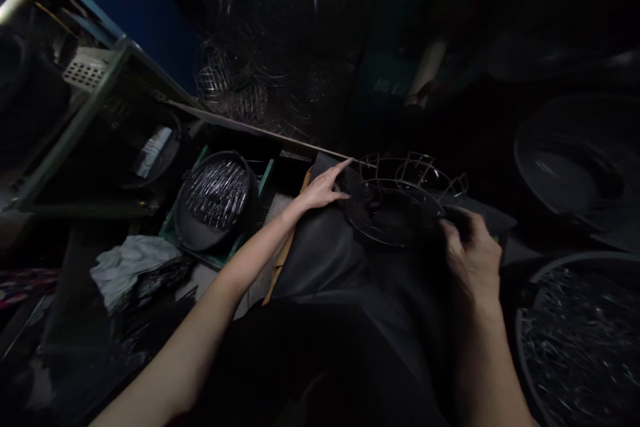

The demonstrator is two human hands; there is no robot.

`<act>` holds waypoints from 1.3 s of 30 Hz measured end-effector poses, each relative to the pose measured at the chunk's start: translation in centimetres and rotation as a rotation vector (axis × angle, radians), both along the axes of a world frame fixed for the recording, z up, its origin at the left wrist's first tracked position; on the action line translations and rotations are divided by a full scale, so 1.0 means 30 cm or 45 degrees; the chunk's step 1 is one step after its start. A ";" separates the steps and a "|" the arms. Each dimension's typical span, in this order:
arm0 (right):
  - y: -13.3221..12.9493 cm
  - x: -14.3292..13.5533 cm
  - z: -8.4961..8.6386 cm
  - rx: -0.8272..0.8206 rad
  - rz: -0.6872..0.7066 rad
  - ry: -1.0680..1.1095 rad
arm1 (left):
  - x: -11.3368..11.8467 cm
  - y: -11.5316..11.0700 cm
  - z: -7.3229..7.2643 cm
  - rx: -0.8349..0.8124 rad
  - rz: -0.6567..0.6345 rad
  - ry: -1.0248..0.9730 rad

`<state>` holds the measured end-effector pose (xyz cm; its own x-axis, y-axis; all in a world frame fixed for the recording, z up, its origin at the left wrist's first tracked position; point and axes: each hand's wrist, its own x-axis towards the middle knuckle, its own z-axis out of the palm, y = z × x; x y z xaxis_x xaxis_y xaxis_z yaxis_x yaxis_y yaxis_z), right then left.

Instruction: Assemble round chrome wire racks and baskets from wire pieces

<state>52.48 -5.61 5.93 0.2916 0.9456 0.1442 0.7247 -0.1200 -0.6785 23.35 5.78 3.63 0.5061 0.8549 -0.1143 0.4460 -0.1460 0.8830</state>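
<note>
A round wire frame [380, 240] with bent wire loops standing along its far side lies over my lap, which is covered in dark cloth. My left hand [320, 192] is at the frame's left edge, forefinger stretched out and thumb spread apart from it; whether it touches the wire I cannot tell. At the right side of the ring, my right hand [473, 253] has its thumb and curled fingers closed on the rim. Deep shadow hides part of the frame's middle and the right fingertips.
To the left, a black bucket [185, 220] of short metal rods sits in a green crate [233, 250]. A tub [525, 340] of small bent wire pieces stands at right, below a dark basin [523, 163]. Wire baskets [240, 90] are heaped beyond a board. A pale rag [130, 263] lies left.
</note>
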 end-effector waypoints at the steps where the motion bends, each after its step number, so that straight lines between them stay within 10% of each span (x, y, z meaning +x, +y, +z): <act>1: 0.002 -0.001 0.001 -0.008 0.031 0.021 | -0.006 0.010 0.012 -0.011 -0.045 0.018; 15: 0.030 -0.011 -0.019 0.068 0.168 0.197 | 0.236 0.139 0.265 0.500 -0.328 0.389; 22: -0.016 0.051 0.044 0.040 0.191 0.258 | 0.277 0.170 0.262 0.289 -0.440 0.112; 33: -0.322 0.445 0.039 -0.277 -1.057 0.119 | 0.247 0.120 0.247 0.209 -0.325 0.001; 39: -0.268 0.279 0.027 -0.072 -0.638 0.285 | 0.262 0.126 0.247 0.232 -0.391 -0.034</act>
<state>60.86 -13.64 6.74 0.7257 0.6877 -0.0201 0.4084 -0.4541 -0.7918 31.20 9.56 11.03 0.7432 0.6677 0.0431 0.3340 -0.4260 0.8408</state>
